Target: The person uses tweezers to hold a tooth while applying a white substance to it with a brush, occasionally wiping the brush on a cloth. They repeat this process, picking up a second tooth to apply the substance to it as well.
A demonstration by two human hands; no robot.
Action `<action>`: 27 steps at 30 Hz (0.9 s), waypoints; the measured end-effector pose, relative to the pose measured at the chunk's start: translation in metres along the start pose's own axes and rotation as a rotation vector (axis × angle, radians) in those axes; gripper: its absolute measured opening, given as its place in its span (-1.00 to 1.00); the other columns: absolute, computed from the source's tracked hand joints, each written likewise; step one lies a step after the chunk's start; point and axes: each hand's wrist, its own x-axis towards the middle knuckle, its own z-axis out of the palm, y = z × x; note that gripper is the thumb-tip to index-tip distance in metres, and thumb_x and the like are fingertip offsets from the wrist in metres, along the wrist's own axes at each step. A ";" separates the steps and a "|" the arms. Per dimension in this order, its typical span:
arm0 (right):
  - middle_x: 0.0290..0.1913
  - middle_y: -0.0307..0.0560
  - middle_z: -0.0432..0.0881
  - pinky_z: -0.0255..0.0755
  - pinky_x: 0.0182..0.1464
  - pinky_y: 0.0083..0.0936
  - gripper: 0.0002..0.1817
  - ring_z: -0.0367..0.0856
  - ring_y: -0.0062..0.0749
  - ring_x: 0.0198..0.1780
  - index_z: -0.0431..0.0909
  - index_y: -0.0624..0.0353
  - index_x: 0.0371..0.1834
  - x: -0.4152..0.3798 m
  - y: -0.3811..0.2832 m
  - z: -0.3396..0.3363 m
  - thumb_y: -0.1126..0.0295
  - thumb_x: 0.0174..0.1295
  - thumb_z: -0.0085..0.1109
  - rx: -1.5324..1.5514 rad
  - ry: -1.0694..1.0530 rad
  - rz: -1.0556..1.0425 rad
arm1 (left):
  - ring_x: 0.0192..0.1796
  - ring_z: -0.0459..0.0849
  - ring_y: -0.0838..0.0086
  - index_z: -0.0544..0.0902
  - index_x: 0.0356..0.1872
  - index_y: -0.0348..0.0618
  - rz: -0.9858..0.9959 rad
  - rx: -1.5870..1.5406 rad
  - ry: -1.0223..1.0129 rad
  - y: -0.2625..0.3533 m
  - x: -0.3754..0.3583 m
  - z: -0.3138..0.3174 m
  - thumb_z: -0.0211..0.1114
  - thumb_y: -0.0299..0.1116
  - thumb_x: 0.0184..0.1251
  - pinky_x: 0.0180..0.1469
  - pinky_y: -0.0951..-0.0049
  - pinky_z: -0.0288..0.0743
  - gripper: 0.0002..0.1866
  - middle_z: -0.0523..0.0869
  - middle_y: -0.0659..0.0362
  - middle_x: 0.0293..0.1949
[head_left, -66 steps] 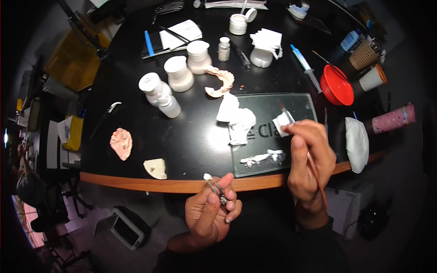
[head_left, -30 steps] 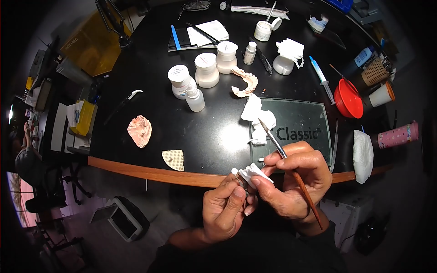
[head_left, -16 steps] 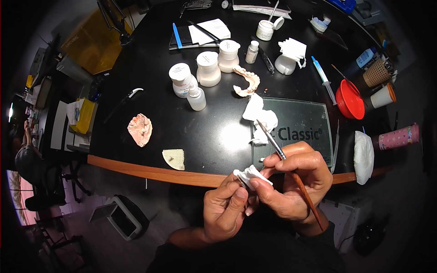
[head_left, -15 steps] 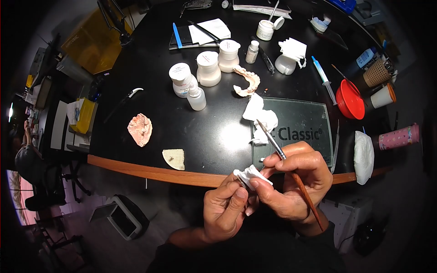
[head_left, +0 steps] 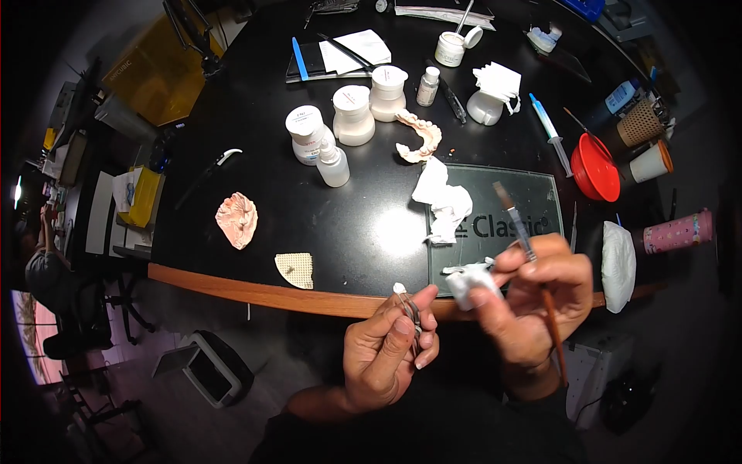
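Below the table's front edge, my left hand [head_left: 382, 352] is closed around slim metal tweezers [head_left: 416, 315]. At their tip sits a small white tooth-shaped piece [head_left: 399, 288]. To the right, my right hand [head_left: 533, 313] pinches a crumpled white tissue [head_left: 468, 286] and also holds a paintbrush [head_left: 552, 329], its brown handle slanting down and bristles pointing up. That hand is slightly blurred and over the near edge of a glass slab [head_left: 533, 189] lettered "Classic". Another crumpled tissue [head_left: 450, 213] lies on the slab's left side.
Behind stand several powder jars [head_left: 353, 116], a dropper bottle [head_left: 333, 166] and a pink dental arch model [head_left: 423, 138]. At left lie a pink cast [head_left: 236, 220] and a honeycomb firing tray [head_left: 295, 271]. On the right are a red bowl [head_left: 599, 174] and a syringe [head_left: 549, 135].
My right hand has moved right, away from my left hand, taking the tissue and paintbrush with it. The tweezers and white piece now show uncovered. My left hand has stayed nearly still.
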 end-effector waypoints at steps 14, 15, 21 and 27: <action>-0.29 -0.09 0.74 0.38 -0.14 -0.38 -0.79 0.53 -0.30 -0.15 0.66 0.24 -0.13 -0.029 -0.006 -0.007 0.34 0.36 0.15 -0.381 0.063 -0.134 | -0.15 0.43 0.55 0.37 0.43 -0.49 -0.073 -0.089 -0.018 0.008 0.000 -0.001 -0.05 -0.38 0.68 -0.25 0.53 0.40 -0.54 0.56 0.08 0.01; -0.30 -0.18 0.75 0.36 -0.18 -0.42 -0.85 0.52 -0.35 -0.15 0.67 0.16 -0.16 -0.036 -0.007 -0.005 0.36 0.30 0.24 -0.338 -0.021 -0.144 | -0.15 0.43 0.55 0.36 0.43 -0.48 -0.070 -0.085 -0.009 0.008 0.000 0.001 -0.05 -0.38 0.68 -0.25 0.53 0.40 -0.54 0.55 0.08 0.02; -0.33 -0.47 0.76 0.25 -0.23 -0.53 -0.83 0.47 -0.49 -0.14 0.70 -0.05 -0.22 -0.043 0.002 0.001 0.38 0.13 0.45 -0.368 -0.171 -0.241 | -0.13 0.43 0.55 0.34 0.43 -0.54 -0.064 -0.026 0.002 0.009 0.000 0.002 -0.05 -0.39 0.68 -0.27 0.55 0.41 -0.53 0.51 0.09 0.06; -0.34 -0.50 0.76 0.23 -0.21 -0.53 -0.84 0.44 -0.51 -0.12 0.71 -0.08 -0.22 -0.042 0.005 0.002 0.33 0.16 0.47 -0.371 -0.175 -0.220 | -0.14 0.45 0.55 0.34 0.41 -0.58 -0.035 0.003 0.003 0.007 -0.001 0.001 -0.03 -0.42 0.67 -0.27 0.56 0.41 -0.53 0.53 0.08 0.11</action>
